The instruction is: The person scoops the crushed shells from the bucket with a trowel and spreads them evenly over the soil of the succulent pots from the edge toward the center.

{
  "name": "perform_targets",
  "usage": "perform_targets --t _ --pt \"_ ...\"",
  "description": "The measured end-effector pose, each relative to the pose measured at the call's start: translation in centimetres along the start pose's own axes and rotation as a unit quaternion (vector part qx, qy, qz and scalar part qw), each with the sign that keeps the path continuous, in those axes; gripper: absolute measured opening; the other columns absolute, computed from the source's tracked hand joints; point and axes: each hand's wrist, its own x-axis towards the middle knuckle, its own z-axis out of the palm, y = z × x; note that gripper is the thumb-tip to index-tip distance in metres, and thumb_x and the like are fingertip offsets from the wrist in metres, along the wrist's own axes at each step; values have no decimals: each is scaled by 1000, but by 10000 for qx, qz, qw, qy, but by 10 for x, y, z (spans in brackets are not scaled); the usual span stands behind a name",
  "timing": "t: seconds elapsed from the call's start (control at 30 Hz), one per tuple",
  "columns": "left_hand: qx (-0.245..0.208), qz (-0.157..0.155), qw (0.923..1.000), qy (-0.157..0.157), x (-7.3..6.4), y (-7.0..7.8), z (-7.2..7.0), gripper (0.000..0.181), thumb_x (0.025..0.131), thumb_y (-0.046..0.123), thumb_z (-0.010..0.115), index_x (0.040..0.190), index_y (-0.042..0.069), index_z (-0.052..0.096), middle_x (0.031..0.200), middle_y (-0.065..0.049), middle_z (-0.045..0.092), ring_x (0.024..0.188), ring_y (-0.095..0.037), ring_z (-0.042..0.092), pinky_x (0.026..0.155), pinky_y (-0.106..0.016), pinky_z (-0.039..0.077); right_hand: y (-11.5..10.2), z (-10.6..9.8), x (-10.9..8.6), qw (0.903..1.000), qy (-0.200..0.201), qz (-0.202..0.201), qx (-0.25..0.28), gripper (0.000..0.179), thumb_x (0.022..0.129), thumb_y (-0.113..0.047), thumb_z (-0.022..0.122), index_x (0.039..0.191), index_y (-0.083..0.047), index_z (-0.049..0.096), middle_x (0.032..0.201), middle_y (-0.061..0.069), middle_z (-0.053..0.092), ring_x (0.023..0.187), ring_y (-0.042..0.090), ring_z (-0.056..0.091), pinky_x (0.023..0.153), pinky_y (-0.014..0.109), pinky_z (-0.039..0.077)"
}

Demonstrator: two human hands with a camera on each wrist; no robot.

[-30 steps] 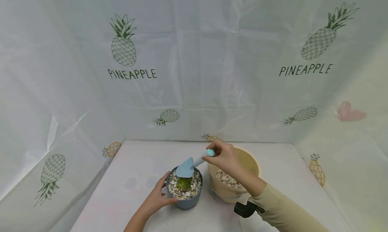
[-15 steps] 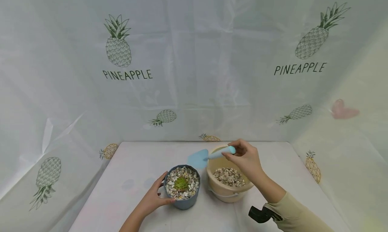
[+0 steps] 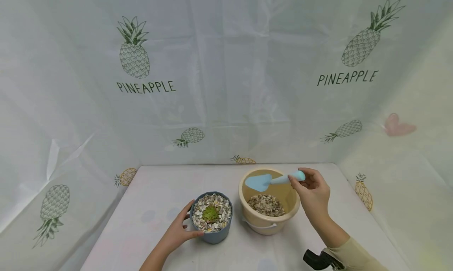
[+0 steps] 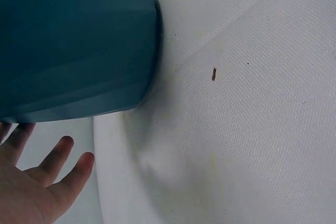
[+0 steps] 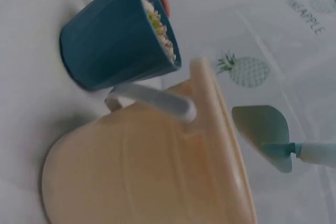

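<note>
A blue-grey flowerpot [image 3: 216, 236] stands on the table, filled with pale pebbles around a small green succulent [image 3: 210, 214]. My left hand [image 3: 178, 232] holds the pot from its left side, thumb at the near rim and index finger farther back. Several of its fingers [image 4: 79, 174] are spread off the pot in the left wrist view. With fingertips at the handle's end, my right hand [image 3: 316, 194] grips a light blue hand trowel [image 3: 259, 182]. The trowel's blade is over the mouth of a cream bucket [image 3: 256, 223], pointing left. Mixed pebbles [image 3: 267, 205] lie in the bucket.
The bucket stands just right of the pot, its white handle [image 3: 260, 225] hanging down in front. A white cloth [image 3: 170, 184] covers the table. Behind it hangs a pineapple-print sheet [image 3: 244, 86]. A black wrist device [image 3: 316, 260] sits at the right sleeve.
My right hand has carried the trowel rightward from above the succulent to over the bucket, uncovering the plant. The left hand stays at the pot. The view has shifted slightly.
</note>
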Motion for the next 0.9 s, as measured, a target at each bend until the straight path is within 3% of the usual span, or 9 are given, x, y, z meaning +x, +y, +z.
perform_targets --t 0.13,0.33,0.6,0.9 --pt "-19 -31 10000 20 -1 -2 0 112 68 33 90 156 12 23 153 -26 29 130 -48 39 99 -60 41 11 -7 -5 9992 11 252 -307 33 75 19 73 106 12 62 88 3 63 73 3 62 65 12 51" --pt "48 -43 10000 41 -2 0 0 112 68 34 90 156 11 23 152 -26 30 129 -48 40 98 -59 42 26 -13 -15 9938 -492 660 -748 34 77 14 75 108 4 66 90 7 67 73 5 61 65 12 51" --pt "201 -50 9997 94 -5 5 0 111 69 36 89 155 9 25 151 -26 31 128 -47 41 98 -61 41 35 -18 -24 9815 -1385 698 -1127 30 80 3 78 109 1 69 94 6 70 76 7 62 64 19 53" --pt "174 -126 9997 100 -9 6 -1 106 71 36 88 154 9 27 152 -26 29 126 -49 43 94 -62 43 34 -18 -24 9731 -1643 808 -1395 29 81 0 78 108 0 70 95 8 72 76 7 61 62 18 52"
